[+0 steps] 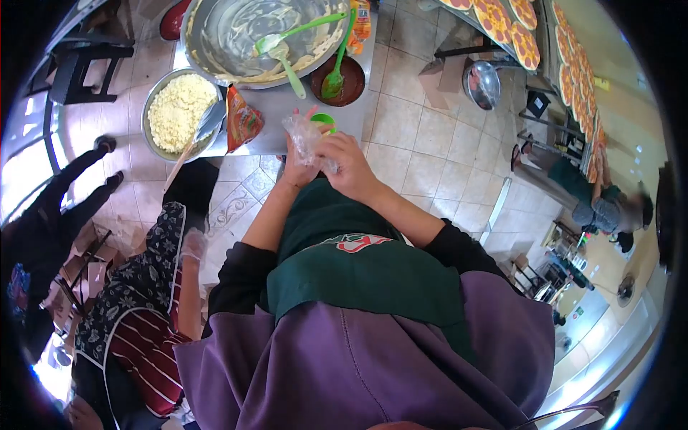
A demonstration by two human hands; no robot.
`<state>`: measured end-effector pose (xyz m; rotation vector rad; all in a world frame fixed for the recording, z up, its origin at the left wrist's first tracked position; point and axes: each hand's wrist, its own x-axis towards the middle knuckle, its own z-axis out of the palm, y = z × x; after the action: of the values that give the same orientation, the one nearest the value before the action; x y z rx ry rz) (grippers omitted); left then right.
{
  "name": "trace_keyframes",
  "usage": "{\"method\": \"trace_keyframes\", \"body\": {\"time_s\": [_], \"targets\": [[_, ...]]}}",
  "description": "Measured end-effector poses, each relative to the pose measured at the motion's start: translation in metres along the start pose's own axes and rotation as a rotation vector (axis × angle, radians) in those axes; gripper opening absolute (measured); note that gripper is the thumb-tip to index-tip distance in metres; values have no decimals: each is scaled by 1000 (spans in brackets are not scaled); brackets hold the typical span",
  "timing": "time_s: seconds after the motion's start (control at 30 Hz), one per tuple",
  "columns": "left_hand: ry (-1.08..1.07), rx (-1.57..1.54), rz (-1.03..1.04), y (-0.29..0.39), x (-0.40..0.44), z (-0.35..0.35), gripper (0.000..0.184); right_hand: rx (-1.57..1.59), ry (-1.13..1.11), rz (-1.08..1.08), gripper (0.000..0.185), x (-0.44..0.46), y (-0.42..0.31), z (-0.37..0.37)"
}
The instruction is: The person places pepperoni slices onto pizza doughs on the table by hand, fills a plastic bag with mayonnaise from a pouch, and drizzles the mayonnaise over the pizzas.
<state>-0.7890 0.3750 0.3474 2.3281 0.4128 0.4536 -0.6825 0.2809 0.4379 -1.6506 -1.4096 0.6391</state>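
In front of my apron, my left hand [299, 163] points away from me with its fingers stretched out, partly covered by crumpled clear plastic. The plastic looks like a disposable glove [304, 136]. My right hand [345, 162] comes in from the side, its fingers pinching that plastic near the left palm. Just beyond my hands is a small green cup [325, 120] at the table edge. A red-orange packet [244, 122] stands to the left of my hands. Past them lies a bowl of red sauce [351, 87] with a green spatula [332, 84] in it.
A large metal pan [197, 43] smeared with cream holds green-handled tools. A bowl of white crumbles [175, 107] with a spoon stands left. Co-workers' sleeves [147, 251] are close at left; another person [602, 208] stands far right near pizzas [494, 21] on a long table.
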Motion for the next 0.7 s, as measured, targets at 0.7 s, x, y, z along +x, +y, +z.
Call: {"method": "trace_keyframes", "body": {"time_s": [0.7], "targets": [[714,-397,-292,152,1,35,49,1599,-171,1046,38,-53,70,-35]]}}
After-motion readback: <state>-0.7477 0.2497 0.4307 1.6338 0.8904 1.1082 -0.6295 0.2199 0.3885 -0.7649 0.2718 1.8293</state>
